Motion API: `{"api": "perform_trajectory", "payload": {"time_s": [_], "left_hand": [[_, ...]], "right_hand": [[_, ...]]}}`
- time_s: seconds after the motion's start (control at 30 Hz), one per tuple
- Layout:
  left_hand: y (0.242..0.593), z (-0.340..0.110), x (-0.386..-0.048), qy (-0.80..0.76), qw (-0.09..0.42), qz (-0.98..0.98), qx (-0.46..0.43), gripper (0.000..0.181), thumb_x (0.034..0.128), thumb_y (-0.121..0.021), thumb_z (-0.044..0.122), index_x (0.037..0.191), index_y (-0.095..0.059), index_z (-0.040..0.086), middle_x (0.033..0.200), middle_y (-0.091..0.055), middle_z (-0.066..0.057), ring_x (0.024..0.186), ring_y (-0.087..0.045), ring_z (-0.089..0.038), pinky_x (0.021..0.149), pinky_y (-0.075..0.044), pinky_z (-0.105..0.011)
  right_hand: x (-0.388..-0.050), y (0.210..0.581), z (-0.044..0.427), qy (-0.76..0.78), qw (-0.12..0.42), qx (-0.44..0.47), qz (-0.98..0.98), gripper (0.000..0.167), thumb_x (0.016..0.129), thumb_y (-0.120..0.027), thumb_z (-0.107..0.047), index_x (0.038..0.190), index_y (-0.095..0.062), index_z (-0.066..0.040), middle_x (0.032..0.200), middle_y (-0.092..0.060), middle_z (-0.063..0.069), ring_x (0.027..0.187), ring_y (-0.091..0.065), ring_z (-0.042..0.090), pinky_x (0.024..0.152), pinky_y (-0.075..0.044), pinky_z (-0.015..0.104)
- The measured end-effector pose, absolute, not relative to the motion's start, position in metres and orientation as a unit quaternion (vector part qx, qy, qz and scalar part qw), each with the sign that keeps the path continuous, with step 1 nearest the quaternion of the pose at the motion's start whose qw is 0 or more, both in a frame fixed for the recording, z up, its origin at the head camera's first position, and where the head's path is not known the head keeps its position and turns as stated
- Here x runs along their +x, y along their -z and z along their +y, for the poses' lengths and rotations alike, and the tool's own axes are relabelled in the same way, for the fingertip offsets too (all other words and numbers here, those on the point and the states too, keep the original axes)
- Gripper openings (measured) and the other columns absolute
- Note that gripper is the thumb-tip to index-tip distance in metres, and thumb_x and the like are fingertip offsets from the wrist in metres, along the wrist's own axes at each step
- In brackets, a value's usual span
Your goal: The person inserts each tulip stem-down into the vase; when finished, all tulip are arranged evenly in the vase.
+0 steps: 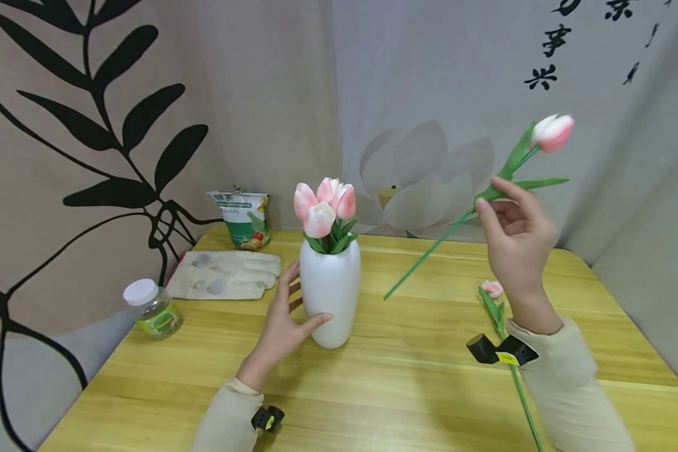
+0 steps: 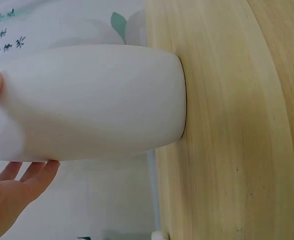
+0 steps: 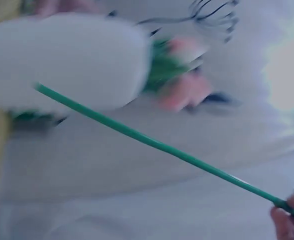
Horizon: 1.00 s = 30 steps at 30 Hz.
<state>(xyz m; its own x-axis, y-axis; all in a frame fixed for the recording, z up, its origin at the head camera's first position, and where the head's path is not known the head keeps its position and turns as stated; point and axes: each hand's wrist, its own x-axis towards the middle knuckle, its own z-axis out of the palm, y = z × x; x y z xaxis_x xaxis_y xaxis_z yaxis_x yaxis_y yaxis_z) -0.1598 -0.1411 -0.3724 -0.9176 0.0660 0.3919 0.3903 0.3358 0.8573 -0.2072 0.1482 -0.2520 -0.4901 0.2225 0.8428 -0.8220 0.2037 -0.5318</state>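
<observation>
A white vase [image 1: 332,301] stands upright on the table, holding several pink-and-white artificial tulips [image 1: 320,219]. My left hand [image 1: 285,320] holds its side, thumb across the front and fingers round the left; the left wrist view also shows the vase [image 2: 97,100] between thumb and fingers. Above the table, to the right of the vase, my right hand [image 1: 520,235] pinches a single artificial tulip [image 1: 552,133] by its stem near the leaves. The tulip tilts, bloom up to the right, bare stem end down to the left. In the right wrist view its green stem [image 3: 157,144] crosses in front of the vase.
Another tulip [image 1: 491,307] lies on the table [image 1: 407,389] under my right forearm, partly hidden. At the left are a white-lidded jar [image 1: 155,311], pale work gloves [image 1: 223,275] and a green-and-white packet [image 1: 242,218]. A printed curtain [image 1: 260,94] hangs behind.
</observation>
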Motion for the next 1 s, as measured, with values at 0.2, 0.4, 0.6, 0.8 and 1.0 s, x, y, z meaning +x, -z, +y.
{"api": "perform_trajectory", "payload": {"time_s": [0.2,0.4,0.6,0.8,1.0], "left_hand": [[0.371,-0.142,-0.161,0.559,0.148,-0.804,-0.14,0.093,0.0694,-0.074,0.008,0.141,-0.015,0.016,0.139,-0.029,-0.015,0.12,-0.04,-0.037,0.093,-0.042,-0.052],[0.369,-0.141,-0.161,0.555,0.153,-0.805,-0.143,0.093,0.0691,-0.074,0.007,0.14,-0.016,0.015,0.138,-0.03,-0.017,0.119,-0.04,-0.038,0.092,-0.043,-0.051],[0.368,-0.14,-0.159,0.558,0.152,-0.803,-0.145,0.092,0.0689,-0.074,0.006,0.14,-0.016,0.014,0.138,-0.03,-0.018,0.119,-0.041,-0.039,0.092,-0.043,-0.052],[0.368,-0.14,-0.158,0.561,0.148,-0.802,-0.142,0.093,0.0692,-0.074,0.006,0.14,-0.016,0.014,0.138,-0.03,-0.018,0.12,-0.04,-0.04,0.092,-0.042,-0.052],[0.371,-0.142,-0.159,0.559,0.144,-0.804,-0.144,0.093,0.07,-0.074,0.007,0.141,-0.014,0.015,0.138,-0.029,-0.018,0.12,-0.039,-0.039,0.092,-0.042,-0.052]], "right_hand": [[-0.197,0.206,0.119,-0.67,0.512,0.264,-0.469,0.026,0.072,-0.063,0.011,0.098,-0.06,0.012,0.079,-0.062,0.01,0.059,-0.059,0.015,0.06,-0.051,0.022],[-0.203,0.194,0.107,-0.662,0.509,0.283,-0.473,0.026,0.073,-0.063,0.012,0.098,-0.06,0.011,0.082,-0.061,0.01,0.061,-0.06,0.015,0.061,-0.052,0.022],[-0.208,0.198,0.093,-0.606,0.476,0.327,-0.548,0.026,0.074,-0.062,0.012,0.1,-0.059,0.013,0.083,-0.062,0.0,0.064,-0.061,0.011,0.062,-0.052,0.02],[-0.209,0.213,0.067,-0.505,0.426,0.432,-0.614,0.021,0.071,-0.065,0.013,0.092,-0.062,0.011,0.079,-0.061,0.01,0.069,-0.06,0.011,0.064,-0.052,0.019],[-0.213,0.251,0.042,-0.401,0.437,0.452,-0.666,0.016,0.07,-0.07,0.002,0.085,-0.066,0.001,0.074,-0.062,0.011,0.065,-0.058,0.016,0.06,-0.049,0.021]]}}
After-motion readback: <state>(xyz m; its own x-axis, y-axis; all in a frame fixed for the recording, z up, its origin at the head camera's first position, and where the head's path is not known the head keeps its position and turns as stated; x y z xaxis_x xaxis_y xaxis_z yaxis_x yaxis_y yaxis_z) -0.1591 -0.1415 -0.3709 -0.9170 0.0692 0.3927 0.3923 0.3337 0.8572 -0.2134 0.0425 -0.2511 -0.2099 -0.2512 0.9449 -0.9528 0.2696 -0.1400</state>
